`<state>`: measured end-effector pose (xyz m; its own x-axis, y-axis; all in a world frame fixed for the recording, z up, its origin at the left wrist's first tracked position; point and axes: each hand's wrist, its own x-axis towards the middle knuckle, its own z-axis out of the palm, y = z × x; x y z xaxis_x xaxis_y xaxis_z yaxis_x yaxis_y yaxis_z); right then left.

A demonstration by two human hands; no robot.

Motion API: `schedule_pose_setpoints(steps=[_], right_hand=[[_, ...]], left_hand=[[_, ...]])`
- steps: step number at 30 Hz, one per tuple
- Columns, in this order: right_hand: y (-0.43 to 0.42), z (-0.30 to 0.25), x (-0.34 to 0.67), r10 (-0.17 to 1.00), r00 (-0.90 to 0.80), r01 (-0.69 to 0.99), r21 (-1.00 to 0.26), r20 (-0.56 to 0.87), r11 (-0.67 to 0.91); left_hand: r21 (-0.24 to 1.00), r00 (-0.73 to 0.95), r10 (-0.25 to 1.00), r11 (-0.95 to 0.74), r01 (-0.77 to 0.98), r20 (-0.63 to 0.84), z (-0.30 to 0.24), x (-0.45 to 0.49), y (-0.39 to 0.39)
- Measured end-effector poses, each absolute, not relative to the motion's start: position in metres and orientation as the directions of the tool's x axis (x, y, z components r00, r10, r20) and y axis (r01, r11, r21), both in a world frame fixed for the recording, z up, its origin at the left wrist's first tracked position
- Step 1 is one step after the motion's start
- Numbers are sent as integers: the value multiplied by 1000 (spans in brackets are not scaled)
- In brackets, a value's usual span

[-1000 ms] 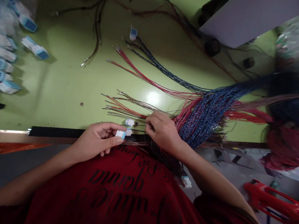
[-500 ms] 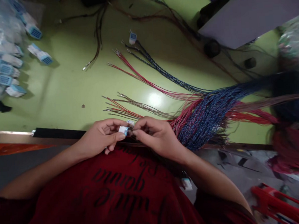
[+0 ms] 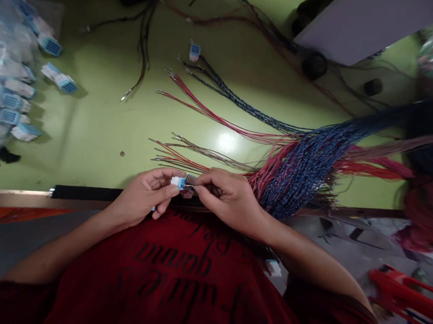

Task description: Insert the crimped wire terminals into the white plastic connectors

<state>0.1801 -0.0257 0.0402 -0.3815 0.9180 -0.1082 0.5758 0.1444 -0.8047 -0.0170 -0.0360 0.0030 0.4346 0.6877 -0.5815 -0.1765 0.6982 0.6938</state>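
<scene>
My left hand [image 3: 148, 193] pinches a small white and blue connector housing [image 3: 178, 182] between thumb and fingers, near the table's front edge. Close against it, my right hand [image 3: 223, 191] is closed, its thumb and forefinger holding a thin wire [image 3: 191, 185] whose end meets the blue face of the housing. Whether the tip sits inside a hole I cannot tell. Brownish gridded parts show just beside the housing, partly hidden by the fingers. Behind my hands lie orange wires [image 3: 175, 157] and brown wires [image 3: 208, 152] with metal-tipped ends.
A thick bundle of blue twisted wires [image 3: 301, 166] runs to the right, with red wires [image 3: 214, 118] fanned out leftward. A loose connector [image 3: 194, 52] lies behind them. Bagged connectors [image 3: 11, 101] are at left, a grey-purple panel [image 3: 369, 16] at back right, a red stool [image 3: 411, 292] below.
The housing in my left hand has turned so that its blue side and the gridded parts show more. My right fingers have shifted slightly, and the wire is now visible. The view moved a little.
</scene>
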Motion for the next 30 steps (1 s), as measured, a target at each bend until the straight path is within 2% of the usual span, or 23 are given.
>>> schedule_pose_setpoints(steps=[4, 9, 16, 21, 30], right_hand=[[-26, 39, 178, 897, -423, 588, -792, -126, 166], [-27, 39, 177, 890, -408, 576, -814, -206, 75], [-27, 35, 173, 835, -382, 387, -889, -395, -244], [-24, 34, 172, 765, -404, 234, -865, -501, -443], [-29, 27, 168, 804, -396, 221, -896, -444, -385]], left_hand=[[706, 433, 695, 688, -167, -574, 3, -16, -36], [766, 386, 734, 636, -98, -560, 5, -14, -37], [812, 312, 771, 584, 5, -555, 6, -14, -38], [815, 312, 772, 579, 17, -554, 6, -13, -37], [793, 281, 764, 609, -15, -581, 9, -10, -40]])
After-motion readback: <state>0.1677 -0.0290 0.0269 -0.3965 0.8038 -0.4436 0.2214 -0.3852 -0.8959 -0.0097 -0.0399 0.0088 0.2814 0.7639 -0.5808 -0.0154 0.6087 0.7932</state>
